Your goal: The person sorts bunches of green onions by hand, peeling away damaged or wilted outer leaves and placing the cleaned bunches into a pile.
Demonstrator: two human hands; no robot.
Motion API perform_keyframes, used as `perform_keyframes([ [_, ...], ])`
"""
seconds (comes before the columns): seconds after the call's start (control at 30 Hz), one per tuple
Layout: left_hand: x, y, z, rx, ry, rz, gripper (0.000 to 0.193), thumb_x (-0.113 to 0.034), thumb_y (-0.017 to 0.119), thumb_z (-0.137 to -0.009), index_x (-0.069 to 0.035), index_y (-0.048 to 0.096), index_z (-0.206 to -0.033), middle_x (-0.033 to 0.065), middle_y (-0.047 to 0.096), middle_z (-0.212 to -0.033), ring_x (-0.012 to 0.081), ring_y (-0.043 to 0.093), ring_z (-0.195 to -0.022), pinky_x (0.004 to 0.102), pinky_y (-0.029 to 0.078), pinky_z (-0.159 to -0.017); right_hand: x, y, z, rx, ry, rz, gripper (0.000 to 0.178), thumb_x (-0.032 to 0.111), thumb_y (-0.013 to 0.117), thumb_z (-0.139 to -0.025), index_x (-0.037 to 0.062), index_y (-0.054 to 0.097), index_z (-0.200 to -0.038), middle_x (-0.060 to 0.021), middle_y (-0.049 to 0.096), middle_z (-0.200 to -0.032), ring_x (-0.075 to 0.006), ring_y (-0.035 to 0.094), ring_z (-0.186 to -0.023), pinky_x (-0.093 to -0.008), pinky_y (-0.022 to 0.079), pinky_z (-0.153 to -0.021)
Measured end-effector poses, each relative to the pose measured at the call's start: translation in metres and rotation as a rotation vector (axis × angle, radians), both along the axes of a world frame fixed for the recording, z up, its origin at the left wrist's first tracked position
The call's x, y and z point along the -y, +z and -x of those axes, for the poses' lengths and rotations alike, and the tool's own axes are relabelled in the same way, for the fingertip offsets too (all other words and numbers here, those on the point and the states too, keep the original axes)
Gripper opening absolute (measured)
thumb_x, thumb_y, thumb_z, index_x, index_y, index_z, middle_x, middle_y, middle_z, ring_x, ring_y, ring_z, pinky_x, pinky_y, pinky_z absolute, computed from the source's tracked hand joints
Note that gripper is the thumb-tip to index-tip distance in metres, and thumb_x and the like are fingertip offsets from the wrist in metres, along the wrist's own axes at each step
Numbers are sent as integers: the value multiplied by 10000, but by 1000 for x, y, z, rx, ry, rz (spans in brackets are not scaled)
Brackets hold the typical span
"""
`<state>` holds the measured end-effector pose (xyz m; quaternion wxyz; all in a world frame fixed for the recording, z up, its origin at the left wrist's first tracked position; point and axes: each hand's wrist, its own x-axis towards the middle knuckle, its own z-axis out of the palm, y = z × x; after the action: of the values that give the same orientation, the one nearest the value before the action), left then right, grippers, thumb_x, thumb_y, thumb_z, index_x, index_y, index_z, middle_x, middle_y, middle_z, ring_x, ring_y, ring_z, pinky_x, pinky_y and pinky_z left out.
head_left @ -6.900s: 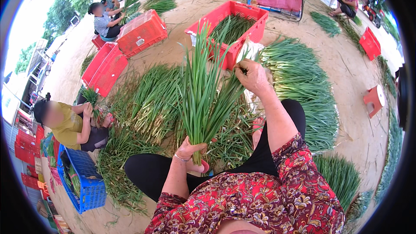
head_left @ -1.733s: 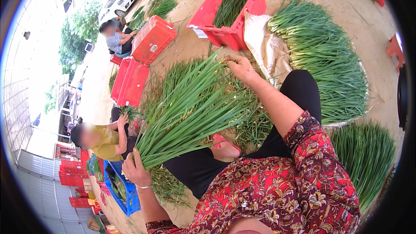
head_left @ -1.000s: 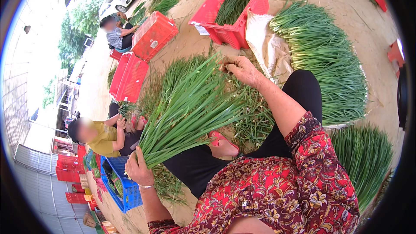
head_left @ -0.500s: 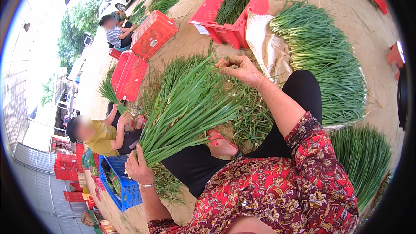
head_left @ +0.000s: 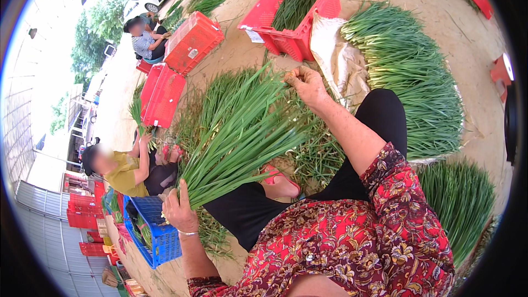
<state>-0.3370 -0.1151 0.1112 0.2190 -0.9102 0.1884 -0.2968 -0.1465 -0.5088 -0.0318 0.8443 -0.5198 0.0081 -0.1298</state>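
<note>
My left hand (head_left: 180, 212) is wrapped round the pale lower ends of a bunch of green chives (head_left: 236, 137). The long leaves fan out up and to the right, above my black-trousered leg. Close to the leaf tips is my right hand (head_left: 308, 85), its thumb and fingers pinched together. Whatever lies in that pinch is too small to make out. Beneath the bunch and beside my sandal, loose leaf litter (head_left: 319, 154) covers the ground.
A red crate (head_left: 300, 47) holding chives stands ahead. To the right lie a broad chive pile (head_left: 407, 71) and another bundle (head_left: 459, 203). A blue crate (head_left: 165, 245) stands at left. One co-worker (head_left: 124, 176) sits beyond it; another (head_left: 146, 44) sits near red crates (head_left: 192, 44).
My right hand has moved slightly right and tilted near the leaf tips. The bunch stays in my left hand. The co-worker in yellow at left now holds their chives more upright.
</note>
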Motion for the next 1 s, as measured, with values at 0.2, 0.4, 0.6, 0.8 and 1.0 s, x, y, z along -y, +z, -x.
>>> perform_keyframes([
  [0.2,12,-6,-10,3,-39,64,596,-74,629,-737,-143,571,-1326,127,586,-972,318,577,-814,420,448,-688,30,2,-14,-244,-205,-533,59,38,589,-908,59,597,-853,-59,664,-765,-110,563,-570,-235,439,-511],
  [0.4,8,-6,-9,26,-14,51,499,-269,614,-844,-134,573,-1322,124,580,-971,313,580,-815,420,447,-683,43,26,3,203,-383,157,118,7,547,-863,47,638,-925,26,558,-688,-69,501,-654,-222,421,-607],
  [0.6,8,-9,-9,36,-8,39,493,-294,606,-854,-133,574,-1319,120,584,-962,308,581,-810,419,449,-682,9,27,17,123,0,551,175,92,597,-869,12,689,-994,-24,605,-724,-97,551,-680,-260,472,-656],
  [0.8,9,-10,-7,34,-16,24,493,-286,608,-852,-137,571,-1320,116,585,-960,305,579,-804,422,455,-680,1,18,14,-4,107,545,182,69,657,-852,10,676,-1023,-18,634,-773,-79,545,-693,-252,474,-654],
  [1.0,13,-8,-8,35,-36,34,501,-297,604,-854,-123,565,-1322,123,586,-953,311,576,-791,424,461,-676,4,10,11,254,-199,775,201,50,667,-788,16,669,-986,-76,637,-817,-171,606,-708,-294,505,-684],
])
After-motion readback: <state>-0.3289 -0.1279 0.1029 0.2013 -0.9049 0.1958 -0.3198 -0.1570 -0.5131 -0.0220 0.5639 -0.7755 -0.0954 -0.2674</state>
